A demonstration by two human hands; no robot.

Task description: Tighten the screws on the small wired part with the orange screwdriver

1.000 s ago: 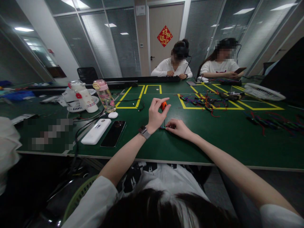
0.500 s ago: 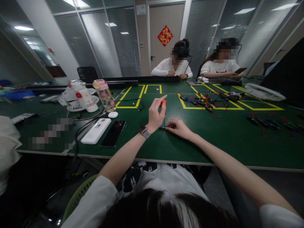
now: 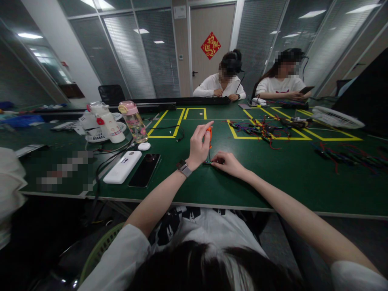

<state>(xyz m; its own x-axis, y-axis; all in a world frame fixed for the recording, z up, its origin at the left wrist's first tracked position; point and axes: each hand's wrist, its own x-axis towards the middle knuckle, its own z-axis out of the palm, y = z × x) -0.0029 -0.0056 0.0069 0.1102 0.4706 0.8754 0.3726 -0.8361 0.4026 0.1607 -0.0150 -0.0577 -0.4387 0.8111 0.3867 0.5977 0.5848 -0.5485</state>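
Note:
My left hand (image 3: 200,143) is closed around the orange handle of a screwdriver (image 3: 210,139), held upright over the table. Its thin dark shaft points down onto a small circuit board (image 3: 207,162) lying on the green tabletop. Low on the table, my right hand (image 3: 226,163) pinches the right end of that board between thumb and fingertips. The board is small, and most of its detail cannot be made out. My left palm and fingers hide part of the handle.
Left of my arm lie a black phone (image 3: 144,170), a white power bank (image 3: 123,167) and a white round case (image 3: 144,146). A pink-lidded bottle (image 3: 133,121) stands behind them. Bundles of wired boards (image 3: 266,129) lie to the right. Two people sit across the green table (image 3: 287,169).
The orange handle has turned slightly within my left fingers. My right hand and the circuit board stay where they were.

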